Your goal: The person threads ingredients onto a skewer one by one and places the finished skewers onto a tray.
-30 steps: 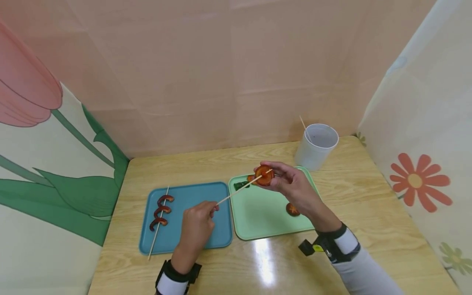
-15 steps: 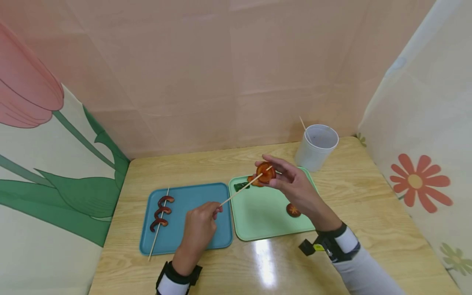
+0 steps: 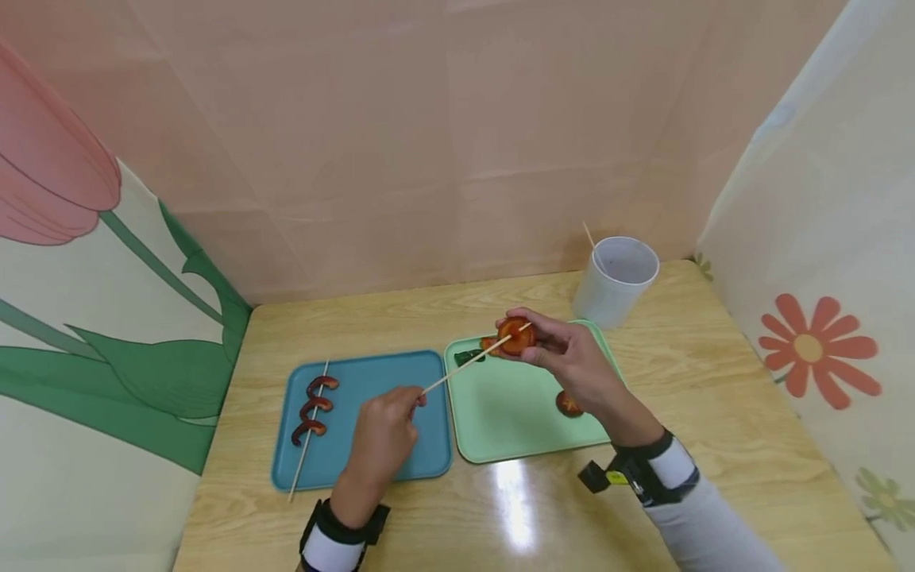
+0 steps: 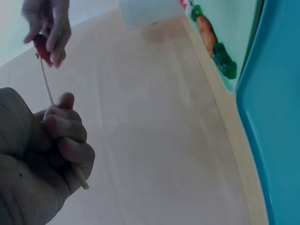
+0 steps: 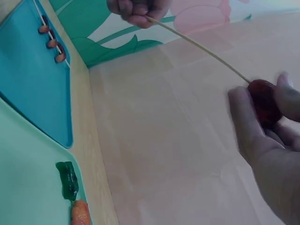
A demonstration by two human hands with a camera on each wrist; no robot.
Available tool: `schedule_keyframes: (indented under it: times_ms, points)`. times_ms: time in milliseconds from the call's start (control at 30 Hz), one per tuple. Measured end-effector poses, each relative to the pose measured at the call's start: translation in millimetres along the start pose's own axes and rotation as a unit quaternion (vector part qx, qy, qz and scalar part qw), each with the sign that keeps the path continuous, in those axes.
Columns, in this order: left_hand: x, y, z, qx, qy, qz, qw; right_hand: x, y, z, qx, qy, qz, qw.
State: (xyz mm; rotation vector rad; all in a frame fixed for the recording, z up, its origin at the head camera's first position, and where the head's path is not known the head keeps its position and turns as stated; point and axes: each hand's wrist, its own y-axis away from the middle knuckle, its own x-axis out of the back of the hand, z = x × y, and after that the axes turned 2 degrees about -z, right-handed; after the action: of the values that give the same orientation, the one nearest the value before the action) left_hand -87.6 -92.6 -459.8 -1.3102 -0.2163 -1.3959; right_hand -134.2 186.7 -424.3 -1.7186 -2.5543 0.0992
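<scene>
My left hand (image 3: 384, 433) grips a thin wooden skewer (image 3: 465, 369) near its lower end; the butt pokes out below the curled fingers in the left wrist view. At the skewer's other end sits a round, glossy brown mushroom cap (image 3: 516, 349), its hollow underside towards the head camera. The skewer's tip shows past the cap. Fingers and thumb of my right hand (image 3: 582, 369) pinch that cap by its edge, above the light green tray (image 3: 500, 433). On this tray lie a second mushroom cap (image 3: 569, 403) with a star cut, a dark green piece (image 5: 69, 180) and an orange piece (image 5: 80, 213).
A blue tray (image 3: 403, 373) on the left bears a skewer with three curled reddish-brown pieces (image 3: 314, 405); its lower end sticks out over the tray's front edge. Behind the green tray stands a white cup (image 3: 615, 290) with a skewer (image 3: 588, 235) in it. A wall rises behind the table.
The right hand's fingers lift briefly off the cap's top and close on it again; hands and cap shift slightly. Trays and cup stay put.
</scene>
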Motion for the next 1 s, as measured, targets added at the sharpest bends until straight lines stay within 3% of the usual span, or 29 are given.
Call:
schedule_keyframes:
  times_ms: [200,367,667,1000]
  points:
    - [-1.1,-7.2,8.6,-0.009,0.025,-0.034,0.9991,-25.0,-2.5,10.0,-0.032,-0.014,-0.061,0.998]
    - [1.5,-8.6,9.4,0.015,0.021,-0.032,0.9992,-32.8,-4.5,13.0,-0.013,-0.037,-0.054,0.998]
    - [5.4,-8.6,8.6,0.019,0.027,-0.041,0.9986,-35.0,-6.1,14.0,-0.013,-0.013,-0.060,0.998]
    - [6.9,-6.8,6.7,0.037,0.034,-0.060,0.9969,-39.9,-5.9,16.9,-0.005,-0.022,-0.068,0.997]
